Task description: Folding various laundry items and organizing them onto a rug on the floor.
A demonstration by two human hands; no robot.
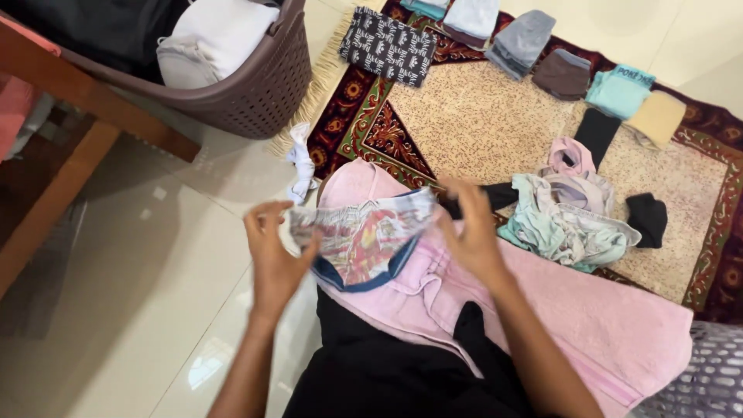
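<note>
I am gripping a patterned garment [364, 240] in my left hand [272, 259] and right hand [472, 232] above the pink towel [611, 325], its blurred print being hard to make out, my fingers partly hiding its edges.

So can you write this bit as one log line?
left hand: grips printed garment | right hand: grips its other end | under: pink towel | nearby: brown basket

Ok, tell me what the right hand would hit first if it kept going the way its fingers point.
The right hand points up and left along the patterned garment it grips. Past that cloth, the first thing is probably the white cloth at the rug's fringe, though depth is unclear.
</note>
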